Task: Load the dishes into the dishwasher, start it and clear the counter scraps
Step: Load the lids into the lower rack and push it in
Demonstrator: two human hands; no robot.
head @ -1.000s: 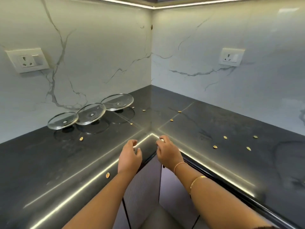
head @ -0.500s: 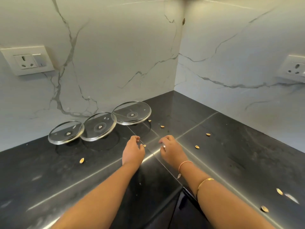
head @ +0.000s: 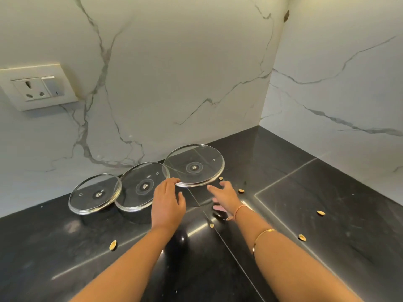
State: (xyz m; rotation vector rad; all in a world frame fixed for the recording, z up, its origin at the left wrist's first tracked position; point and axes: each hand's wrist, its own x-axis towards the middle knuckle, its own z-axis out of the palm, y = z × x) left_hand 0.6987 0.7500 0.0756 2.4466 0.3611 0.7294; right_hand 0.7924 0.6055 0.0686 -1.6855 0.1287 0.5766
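Observation:
Three round glass lids lie upside down in a row on the black counter [head: 327, 203] by the marble wall: a small lid [head: 93, 194], a middle lid [head: 141, 186] and a large lid [head: 194, 164]. My left hand [head: 168, 201] reaches over the counter, its fingertips touching the large lid's near rim. My right hand [head: 225, 194] is stretched out with straight fingers just right of that rim, above the counter. Small tan seed shells lie scattered: one shell [head: 113, 245] near my left forearm, one shell [head: 241, 190] beside my right hand, one shell [head: 302, 237] further right.
The counter meets white marble walls [head: 196, 83] in a corner at the back right. A wall socket with a switch [head: 37, 87] sits on the left wall. More shells [head: 320, 212] lie on the counter's right part.
Both hands have moved from the counter's front edge forward to the large lid. The camera has come closer and tilted down over the counter.

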